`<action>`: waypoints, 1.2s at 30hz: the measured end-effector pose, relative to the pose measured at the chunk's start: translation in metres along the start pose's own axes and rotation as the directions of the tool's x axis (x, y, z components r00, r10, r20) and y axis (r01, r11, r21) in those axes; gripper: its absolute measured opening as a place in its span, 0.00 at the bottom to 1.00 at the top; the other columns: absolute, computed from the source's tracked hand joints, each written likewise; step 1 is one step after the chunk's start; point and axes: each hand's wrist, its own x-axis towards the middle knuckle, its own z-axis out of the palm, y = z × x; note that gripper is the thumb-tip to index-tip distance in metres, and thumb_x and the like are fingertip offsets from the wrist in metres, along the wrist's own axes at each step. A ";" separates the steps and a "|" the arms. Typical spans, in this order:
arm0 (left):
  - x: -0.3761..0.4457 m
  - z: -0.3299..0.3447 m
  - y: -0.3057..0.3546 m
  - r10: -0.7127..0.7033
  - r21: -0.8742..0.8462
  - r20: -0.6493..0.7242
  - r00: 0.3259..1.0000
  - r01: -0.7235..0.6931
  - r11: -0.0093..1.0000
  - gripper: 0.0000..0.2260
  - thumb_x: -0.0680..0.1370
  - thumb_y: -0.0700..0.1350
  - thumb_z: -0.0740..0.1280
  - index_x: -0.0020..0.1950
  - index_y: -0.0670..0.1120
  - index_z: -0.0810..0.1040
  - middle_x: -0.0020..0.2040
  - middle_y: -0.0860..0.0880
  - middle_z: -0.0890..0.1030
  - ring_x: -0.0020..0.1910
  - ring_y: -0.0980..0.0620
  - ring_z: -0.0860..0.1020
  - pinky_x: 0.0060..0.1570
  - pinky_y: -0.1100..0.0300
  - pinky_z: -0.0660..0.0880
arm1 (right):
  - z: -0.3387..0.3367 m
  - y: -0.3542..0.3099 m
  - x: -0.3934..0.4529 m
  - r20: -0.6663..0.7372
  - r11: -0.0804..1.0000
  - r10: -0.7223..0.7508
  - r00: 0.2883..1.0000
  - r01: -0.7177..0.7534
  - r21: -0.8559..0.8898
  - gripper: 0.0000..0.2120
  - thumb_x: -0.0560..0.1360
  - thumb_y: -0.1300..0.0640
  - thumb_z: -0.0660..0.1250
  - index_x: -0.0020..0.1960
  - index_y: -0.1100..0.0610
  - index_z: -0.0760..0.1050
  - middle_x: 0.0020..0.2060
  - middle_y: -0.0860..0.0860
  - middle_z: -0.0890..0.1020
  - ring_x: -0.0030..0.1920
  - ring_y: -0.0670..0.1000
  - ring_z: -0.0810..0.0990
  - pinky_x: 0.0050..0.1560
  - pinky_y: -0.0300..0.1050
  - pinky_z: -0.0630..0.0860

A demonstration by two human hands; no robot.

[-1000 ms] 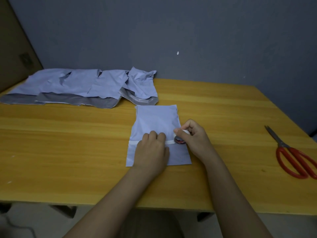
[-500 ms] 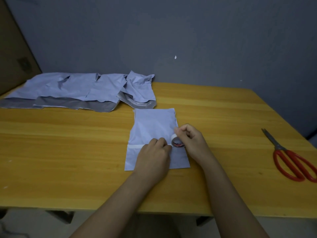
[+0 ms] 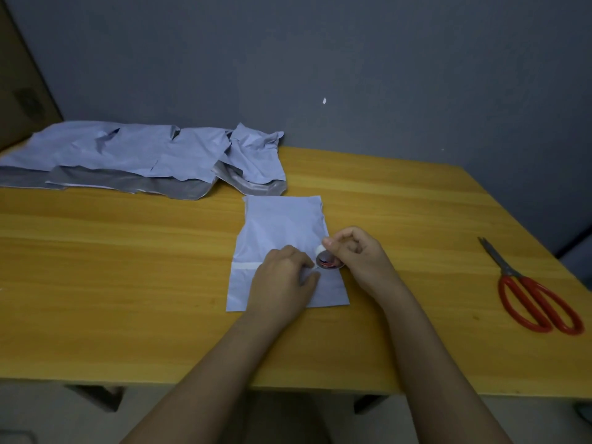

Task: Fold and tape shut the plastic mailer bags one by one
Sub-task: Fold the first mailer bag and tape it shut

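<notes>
no readable text, labels or signs anywhere

One head-worn camera is looking forward and down from the near edge of the counter (image 3: 128,283), sitting close above it and facing the far wall (image 3: 352,59).

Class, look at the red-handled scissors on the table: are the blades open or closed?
Closed. The red-handled scissors lie flat on the wooden table with both blades together in one point and the handle loops side by side.

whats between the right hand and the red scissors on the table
Nothing: in the head view, only bare yellow wooden tabletop lies between the right hand, which grips the small tape roll, and the red-handled scissors.
</notes>
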 end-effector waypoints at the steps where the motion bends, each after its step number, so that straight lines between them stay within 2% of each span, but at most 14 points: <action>1: 0.000 0.002 0.000 0.002 -0.004 -0.011 1.000 -0.002 1.000 0.09 0.76 0.48 0.68 0.52 0.45 0.80 0.51 0.48 0.78 0.52 0.48 0.73 0.52 0.55 0.71 | 0.001 0.000 0.000 -0.007 1.000 -0.005 1.000 0.005 0.005 0.08 0.74 0.56 0.70 0.41 0.56 0.72 0.23 0.45 0.74 0.28 0.43 0.73 0.33 0.34 0.70; 7: -0.003 0.006 0.000 0.032 0.059 -0.043 0.999 -0.029 0.998 0.10 0.77 0.50 0.66 0.52 0.44 0.79 0.50 0.47 0.76 0.51 0.47 0.72 0.48 0.54 0.71 | 0.001 0.000 0.005 -0.032 0.998 0.040 0.999 -0.039 0.040 0.12 0.72 0.55 0.73 0.44 0.54 0.69 0.27 0.49 0.73 0.31 0.47 0.72 0.36 0.40 0.69; 10: -0.003 0.007 0.001 0.042 0.080 -0.054 0.998 -0.038 0.996 0.10 0.77 0.49 0.66 0.52 0.44 0.79 0.50 0.46 0.76 0.51 0.46 0.73 0.47 0.52 0.72 | 0.002 -0.003 0.008 -0.014 0.997 0.066 0.998 -0.066 0.050 0.14 0.72 0.56 0.73 0.46 0.54 0.67 0.25 0.47 0.72 0.28 0.44 0.70 0.31 0.36 0.67; 13: -0.003 0.008 0.000 0.068 0.124 -0.083 0.994 -0.058 0.991 0.09 0.76 0.48 0.68 0.49 0.43 0.80 0.47 0.45 0.77 0.47 0.44 0.74 0.42 0.51 0.73 | 0.007 -0.004 0.010 -0.029 0.997 0.034 0.999 -0.031 0.072 0.14 0.72 0.58 0.73 0.46 0.54 0.66 0.27 0.52 0.69 0.29 0.47 0.66 0.29 0.37 0.64; 17: -0.003 0.011 -0.003 0.091 0.148 -0.115 0.989 -0.074 0.986 0.08 0.74 0.48 0.68 0.45 0.43 0.80 0.43 0.45 0.77 0.41 0.44 0.75 0.35 0.51 0.73 | 0.010 0.001 0.007 -0.084 0.994 -0.027 0.996 0.035 0.100 0.14 0.72 0.61 0.72 0.46 0.53 0.66 0.31 0.58 0.69 0.34 0.54 0.66 0.33 0.43 0.66; 19: -0.003 0.013 -0.005 0.108 0.162 -0.124 0.986 -0.088 0.983 0.09 0.73 0.49 0.66 0.43 0.44 0.80 0.41 0.46 0.76 0.39 0.44 0.75 0.31 0.52 0.73 | 0.009 0.002 0.006 -0.079 0.995 -0.058 0.995 0.064 0.076 0.14 0.72 0.61 0.72 0.46 0.53 0.67 0.31 0.58 0.69 0.33 0.54 0.65 0.33 0.45 0.66; 24: -0.002 0.016 -0.007 0.134 0.195 -0.137 0.981 -0.106 0.975 0.16 0.74 0.53 0.56 0.41 0.44 0.79 0.39 0.47 0.75 0.37 0.46 0.74 0.28 0.52 0.72 | 0.007 0.004 0.007 -0.063 0.992 -0.101 0.993 0.105 0.064 0.13 0.73 0.63 0.71 0.47 0.54 0.66 0.26 0.53 0.66 0.27 0.46 0.65 0.30 0.39 0.66; 28: -0.002 0.017 -0.009 0.127 0.200 -0.148 0.981 -0.096 0.975 0.16 0.74 0.53 0.56 0.41 0.45 0.78 0.39 0.47 0.75 0.37 0.46 0.74 0.29 0.53 0.73 | 0.006 0.005 0.008 -0.080 0.991 -0.105 0.991 0.110 0.070 0.13 0.73 0.65 0.70 0.47 0.55 0.66 0.25 0.49 0.67 0.25 0.43 0.65 0.29 0.36 0.67; 32: -0.002 0.017 -0.009 0.135 0.205 -0.164 0.977 -0.100 0.974 0.14 0.74 0.53 0.57 0.40 0.46 0.77 0.39 0.48 0.75 0.36 0.47 0.74 0.28 0.54 0.70 | 0.005 0.006 0.009 -0.090 0.992 -0.105 0.990 0.110 0.058 0.12 0.73 0.64 0.70 0.47 0.55 0.67 0.24 0.48 0.67 0.26 0.45 0.65 0.30 0.39 0.67; 36: -0.003 0.018 -0.008 0.147 0.209 -0.178 0.973 -0.108 0.972 0.14 0.73 0.53 0.57 0.40 0.46 0.77 0.38 0.48 0.74 0.36 0.47 0.74 0.28 0.55 0.70 | 0.003 0.006 0.008 -0.106 0.993 -0.106 0.989 0.111 0.043 0.12 0.73 0.65 0.70 0.46 0.54 0.67 0.24 0.47 0.66 0.26 0.45 0.65 0.29 0.38 0.66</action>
